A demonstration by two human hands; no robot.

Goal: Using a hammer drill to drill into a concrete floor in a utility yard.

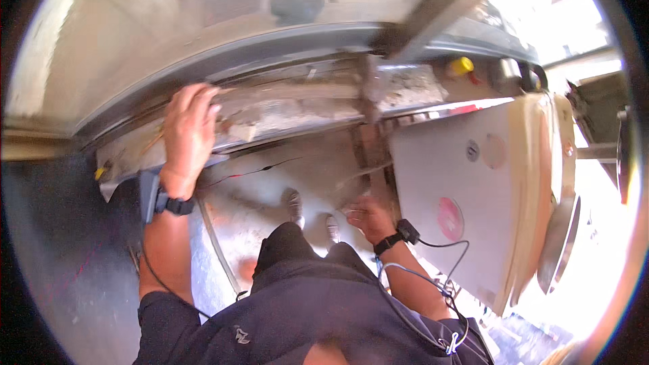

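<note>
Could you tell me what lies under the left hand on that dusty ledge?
The left hand rests flat on a grimy ledge strewn with pale rubble and dust. Whatever sits directly beneath the palm is covered. Below the ledge, the person's shoes stand on the floor.

Left hand (188, 128) on ledge (284, 111)

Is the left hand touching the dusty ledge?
Touching. The head view shows the left hand laid flat on the dusty ledge, fingers spread over its edge with no gap visible.
</note>
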